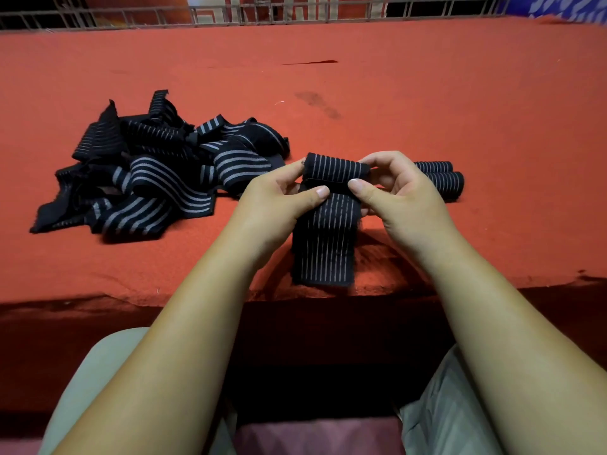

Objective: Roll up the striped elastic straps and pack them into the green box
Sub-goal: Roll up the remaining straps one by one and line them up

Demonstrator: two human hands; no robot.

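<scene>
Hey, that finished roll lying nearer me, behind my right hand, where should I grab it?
Probably its middle, from above: the nearer roll lies on its side, so fingers pinching front and back should keep it wound. Its left end is hidden behind the right hand.

One view only, head-worn, wide angle. Looks forward and down from seated person's eye height. Forearms come in from bottom corners; left hand (279,198) and right hand (399,195) meet dead centre, close to lens, pinching strap (323,238). Trouser legs (98,372) fill bottom edge, right under camera. Red table (427,103) runs away through middle, near edge crossing just below hands. Railing (295,18) along top, far side, bowed by lens.
</scene>
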